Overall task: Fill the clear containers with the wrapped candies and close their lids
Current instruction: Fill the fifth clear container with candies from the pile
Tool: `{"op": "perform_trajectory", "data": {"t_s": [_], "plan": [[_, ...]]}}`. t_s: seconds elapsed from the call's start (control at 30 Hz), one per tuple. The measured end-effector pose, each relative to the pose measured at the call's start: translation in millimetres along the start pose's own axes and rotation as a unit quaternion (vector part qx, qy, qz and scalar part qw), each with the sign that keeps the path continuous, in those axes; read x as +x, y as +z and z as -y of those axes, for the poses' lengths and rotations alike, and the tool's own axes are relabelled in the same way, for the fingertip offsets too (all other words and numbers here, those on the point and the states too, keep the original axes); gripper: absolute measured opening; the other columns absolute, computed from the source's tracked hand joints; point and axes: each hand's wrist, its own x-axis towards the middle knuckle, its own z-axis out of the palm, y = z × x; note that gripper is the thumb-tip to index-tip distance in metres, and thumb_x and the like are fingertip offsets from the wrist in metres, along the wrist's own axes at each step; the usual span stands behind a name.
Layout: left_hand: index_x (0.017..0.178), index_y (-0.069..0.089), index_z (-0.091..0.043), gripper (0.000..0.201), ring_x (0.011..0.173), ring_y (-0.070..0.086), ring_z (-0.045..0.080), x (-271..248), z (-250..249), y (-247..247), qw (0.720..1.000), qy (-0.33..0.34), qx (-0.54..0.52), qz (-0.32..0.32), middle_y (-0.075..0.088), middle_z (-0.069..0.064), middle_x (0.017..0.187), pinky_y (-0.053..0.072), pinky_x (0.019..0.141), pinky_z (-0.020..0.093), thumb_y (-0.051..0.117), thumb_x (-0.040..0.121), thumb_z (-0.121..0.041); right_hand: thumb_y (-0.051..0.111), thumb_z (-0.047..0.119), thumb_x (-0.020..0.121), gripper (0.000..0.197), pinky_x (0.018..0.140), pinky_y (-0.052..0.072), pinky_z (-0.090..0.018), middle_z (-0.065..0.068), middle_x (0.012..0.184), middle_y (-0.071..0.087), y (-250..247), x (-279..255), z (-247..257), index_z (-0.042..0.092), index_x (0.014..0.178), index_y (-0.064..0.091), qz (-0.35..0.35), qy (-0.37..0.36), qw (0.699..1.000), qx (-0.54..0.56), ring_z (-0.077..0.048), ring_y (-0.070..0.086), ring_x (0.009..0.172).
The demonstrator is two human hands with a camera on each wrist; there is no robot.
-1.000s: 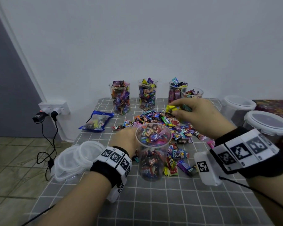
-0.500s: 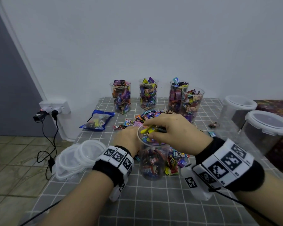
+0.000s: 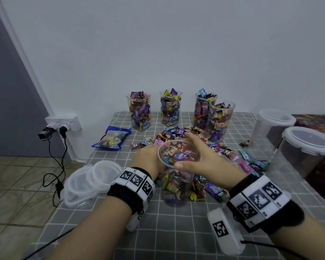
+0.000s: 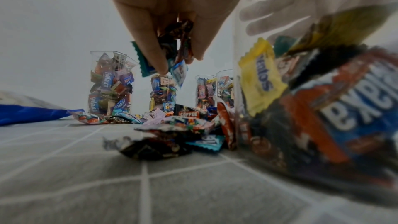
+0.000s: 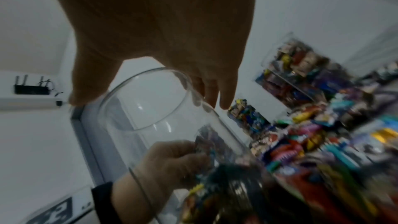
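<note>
clear plastic cup (image 3: 176, 177), partly filled with wrapped candies, stands near the front edge of the grey checked tablecloth (image 3: 176, 231). left hand (image 3: 148, 158) grips its side while pinching several candies (image 4: 172, 54); right hand (image 3: 204, 158) spans the rim, thumb and fingers curled round it. loose candy pile (image 3: 178, 132) lies behind.
</note>
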Motion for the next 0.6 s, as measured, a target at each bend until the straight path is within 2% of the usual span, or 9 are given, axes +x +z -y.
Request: {"op": "perform_trajectory", "data": {"t_s": [0.07, 0.2, 0.3, 0.4, 0.47, 0.57, 0.6], "plan": [[0.108, 0.06, -0.019, 0.026, 0.099, 0.058, 0.024, -1.0, -0.4, 1.0, 1.0, 0.006, 0.007, -0.016, 0.063, 0.004, 0.105, 0.038, 0.074, 0.028, 0.05, 0.092, -0.037, 0.077, 0.056, 0.049, 0.122, 0.105, 0.041, -0.032, 0.009, 0.143, 0.04, 1.6, 0.6, -7.5, 0.024, 0.15, 0.017, 0.002, -0.003, 0.999, 0.036, -0.005, 0.044, 0.128], [0.106, 0.062, -0.018, 0.024, 0.099, 0.059, 0.023, -2.6, -2.3, -1.4, 1.0, 0.013, 0.007, -0.023, 0.064, 0.004, 0.105, 0.037, 0.073, 0.026, 0.052, 0.091, -0.035, 0.077, 0.056, 0.046, 0.113, 0.103, 0.043, -0.03, 0.011, 0.135, 0.046, 3.7, 0.9, -10.9, 0.025, 0.142, 0.027, -0.014, -0.01, 0.999, 0.049, -0.004, 0.046, 0.125], [0.109, 0.062, -0.019, 0.025, 0.102, 0.058, 0.021, -2.2, 2.0, -2.8, 0.999, 0.022, 0.009, -0.034, 0.064, 0.002, 0.11, 0.042, 0.081, 0.029, 0.053, 0.09, -0.033, 0.08, 0.049, 0.05, 0.105, 0.101, 0.043, -0.027, 0.011, 0.132, 0.048, 5.1, 1.3, -11.9, 0.024, 0.139, 0.03, -0.017, -0.009, 0.998, 0.06, -0.006, 0.047, 0.124], [0.115, 0.063, -0.021, 0.026, 0.102, 0.059, 0.021, -7.4, 5.5, -8.5, 0.997, 0.012, -0.03, -0.067, 0.065, 0.003, 0.111, 0.043, 0.083, 0.03, 0.051, 0.093, -0.028, 0.079, 0.04, 0.058, 0.094, 0.097, 0.043, -0.023, 0.012, 0.13, 0.048, 6.1, 1.3, -12.9, 0.025, 0.137, 0.03, -0.021, -0.006, 0.998, 0.062, -0.006, 0.047, 0.123], [0.118, 0.063, -0.019, 0.028, 0.103, 0.059, 0.023, -12.4, 4.9, -17.5, 0.993, -0.003, -0.071, -0.095, 0.066, 0.004, 0.11, 0.044, 0.084, 0.032, 0.049, 0.095, -0.026, 0.084, 0.042, 0.059, 0.099, 0.093, 0.042, -0.019, 0.011, 0.13, 0.047, 6.1, -0.1, -11.5, 0.023, 0.14, 0.029, -0.021, -0.007, 0.998, 0.066, -0.005, 0.047, 0.122], [0.117, 0.064, -0.016, 0.027, 0.099, 0.06, 0.023, -17.5, 0.7, -36.7, 0.986, -0.005, -0.106, -0.126, 0.068, 0.006, 0.106, 0.045, 0.083, 0.033, 0.049, 0.096, -0.024, 0.076, 0.042, 0.057, 0.102, 0.091, 0.04, -0.017, 0.008, 0.132, 0.046, 5.8, -1.8, -9.5, 0.019, 0.143, 0.027, -0.021, -0.01, 0.997, 0.067, -0.007, 0.046, 0.122], [0.119, 0.064, -0.016, 0.028, 0.099, 0.06, 0.022, -18.9, -1.8, -45.1, 0.984, -0.004, -0.119, -0.136, 0.068, 0.006, 0.107, 0.044, 0.084, 0.032, 0.05, 0.096, -0.024, 0.078, 0.043, 0.058, 0.103, 0.091, 0.04, -0.018, 0.008, 0.133, 0.046, 5.9, -1.7, -9.3, 0.019, 0.143, 0.027, -0.021, -0.01, 0.997, 0.068, -0.007, 0.046, 0.123]]}}
